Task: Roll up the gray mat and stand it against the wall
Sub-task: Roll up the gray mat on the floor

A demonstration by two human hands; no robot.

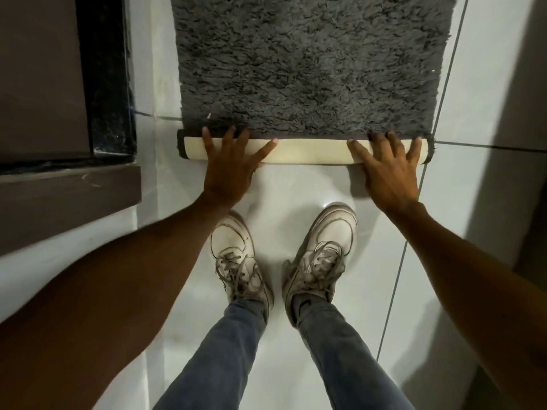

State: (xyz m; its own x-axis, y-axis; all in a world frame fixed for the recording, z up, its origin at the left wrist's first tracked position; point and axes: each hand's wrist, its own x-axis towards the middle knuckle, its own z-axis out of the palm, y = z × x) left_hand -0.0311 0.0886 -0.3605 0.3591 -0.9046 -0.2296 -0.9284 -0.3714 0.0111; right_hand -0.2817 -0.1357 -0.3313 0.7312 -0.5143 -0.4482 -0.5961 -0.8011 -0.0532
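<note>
The gray shaggy mat (310,63) lies flat on the white tiled floor ahead of my feet. Its near edge is curled over into a narrow roll (310,150) that shows the cream backing. My left hand (231,167) presses on the left part of the roll, fingers spread, fingertips reaching the gray pile. My right hand (390,170) presses on the right end of the roll in the same way. Both palms lie flat on the roll rather than wrapped around it.
A brown step or cabinet base with a black stone edge (109,84) stands to the left of the mat. My two white sneakers (325,247) stand on the glossy tiles just behind the roll. A shadowed wall or door edge (532,143) is at the far right.
</note>
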